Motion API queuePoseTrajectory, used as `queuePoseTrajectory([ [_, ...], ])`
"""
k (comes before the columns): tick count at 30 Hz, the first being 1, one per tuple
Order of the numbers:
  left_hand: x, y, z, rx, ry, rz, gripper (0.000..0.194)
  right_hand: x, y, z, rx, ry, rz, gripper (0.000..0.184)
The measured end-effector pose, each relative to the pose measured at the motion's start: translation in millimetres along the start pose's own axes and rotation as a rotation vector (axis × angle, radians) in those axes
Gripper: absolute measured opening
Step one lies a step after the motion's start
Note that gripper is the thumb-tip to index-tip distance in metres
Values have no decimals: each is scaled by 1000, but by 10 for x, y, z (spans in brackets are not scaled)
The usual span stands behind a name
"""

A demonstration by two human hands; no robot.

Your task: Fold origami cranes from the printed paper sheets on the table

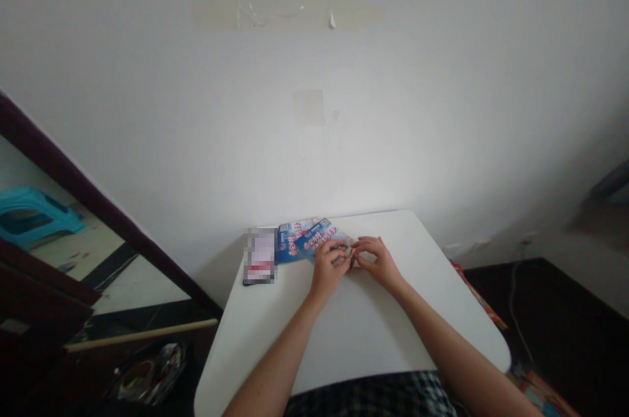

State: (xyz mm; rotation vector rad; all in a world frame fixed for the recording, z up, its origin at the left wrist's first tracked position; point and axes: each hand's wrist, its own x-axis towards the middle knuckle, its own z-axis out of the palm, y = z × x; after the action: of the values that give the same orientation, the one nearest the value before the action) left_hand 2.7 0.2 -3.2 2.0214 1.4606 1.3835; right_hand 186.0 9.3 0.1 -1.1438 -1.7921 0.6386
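Note:
My left hand (329, 265) and my right hand (376, 261) meet over the far part of a white table (363, 332). The fingers of both are closed in a pinch around something small between them, too small and covered to name. Just beyond and to the left of my hands lie printed blue leaflets (314, 237) with red and white lettering, one overlapping the other. My left hand covers the near edge of the upper leaflet. Left of the leaflets is a phone-shaped item (261, 256), its face blurred out.
A pale wall (314, 161) with old tape marks rises behind the table. On the left, a blue plastic stool (37, 214) shows beyond a dark frame, and a bag of rubbish (150, 374) sits on the floor. Colourful boxes (540, 394) lie low at the right.

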Motion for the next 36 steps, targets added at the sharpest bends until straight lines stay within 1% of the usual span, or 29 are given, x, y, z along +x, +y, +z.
queuePoseTrajectory([
  [4,-8,33,11,-37,11,-32,6,-19,-36,29,-29,64,-36,7],
  [11,5,56,-5,-25,41,-25,7,-37,-76,51,-6,84,-35,6],
  [15,1,31,11,-35,40,-35,15,-36,-128,51,4,87,-20,8],
  [18,-3,5,27,-56,38,-42,13,-37,-141,57,24,100,-7,9],
  [25,8,14,21,-97,32,-55,8,-33,-83,51,61,120,5,9],
  [29,20,14,-13,-94,-7,-50,6,-21,-9,58,122,138,23,8],
  [32,27,-6,-31,-98,-36,-27,8,-10,27,54,173,140,57,8],
  [36,29,-33,-37,-82,-38,22,10,0,17,19,216,99,102,7],
])
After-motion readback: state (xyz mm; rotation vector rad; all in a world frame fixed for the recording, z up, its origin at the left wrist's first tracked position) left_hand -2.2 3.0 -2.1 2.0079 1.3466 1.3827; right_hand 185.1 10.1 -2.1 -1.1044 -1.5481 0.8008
